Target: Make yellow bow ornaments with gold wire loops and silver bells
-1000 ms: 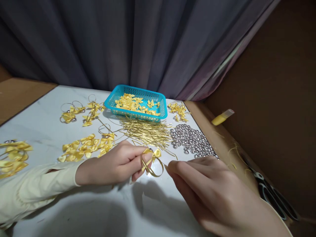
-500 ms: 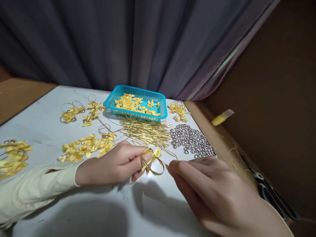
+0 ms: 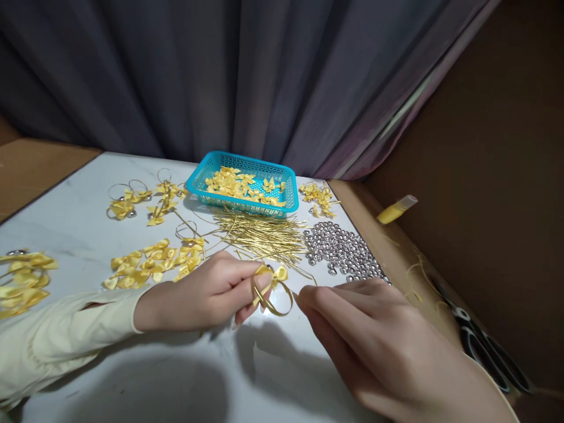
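While the left hand (image 3: pixel 198 296) keeps a closed grip on a yellow bow (image 3: pixel 278 274) just above the counter (image 3: pixel 176 376), the right hand (image 3: pixel 379 335) pinches the gold wire loop (image 3: pixel 274 301) by its end. The step looks like drawing the loop snug, which calls for a steady pull.

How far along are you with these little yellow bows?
Done: looped bows lie at back left. In hand: left hand pinches a gold loop with a bow; right hand holds its end. Left: loose bows, gold strips, silver beads, and more in the blue basket.
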Action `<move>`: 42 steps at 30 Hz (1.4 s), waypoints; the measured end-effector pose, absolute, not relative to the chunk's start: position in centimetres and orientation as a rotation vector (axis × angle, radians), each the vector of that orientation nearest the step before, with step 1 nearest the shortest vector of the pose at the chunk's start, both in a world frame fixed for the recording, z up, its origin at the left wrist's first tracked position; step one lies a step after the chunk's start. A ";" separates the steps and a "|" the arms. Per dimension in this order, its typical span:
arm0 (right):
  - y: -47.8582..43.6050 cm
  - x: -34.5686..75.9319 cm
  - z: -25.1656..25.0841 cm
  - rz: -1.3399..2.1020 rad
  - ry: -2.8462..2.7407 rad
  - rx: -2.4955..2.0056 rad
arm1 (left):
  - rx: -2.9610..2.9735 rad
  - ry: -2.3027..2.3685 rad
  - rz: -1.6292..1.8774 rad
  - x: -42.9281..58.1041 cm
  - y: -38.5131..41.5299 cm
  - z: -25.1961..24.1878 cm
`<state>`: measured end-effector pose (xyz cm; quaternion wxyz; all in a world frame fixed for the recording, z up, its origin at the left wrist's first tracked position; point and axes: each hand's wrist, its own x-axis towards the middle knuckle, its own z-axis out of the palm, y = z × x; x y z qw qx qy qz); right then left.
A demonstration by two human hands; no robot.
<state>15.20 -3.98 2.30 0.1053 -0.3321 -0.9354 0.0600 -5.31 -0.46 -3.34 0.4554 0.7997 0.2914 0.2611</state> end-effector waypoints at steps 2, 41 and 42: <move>-4.0 15.2 2.3 0.167 -2.755 -0.983 | 1.973 0.722 0.640 -5.3 -0.4 -3.4; -3.9 15.2 2.2 0.132 -2.783 -0.934 | 1.952 0.739 0.633 -5.4 -0.6 -3.4; -3.9 15.2 2.2 0.129 -2.781 -0.929 | 1.948 0.739 0.631 -5.4 -0.6 -3.4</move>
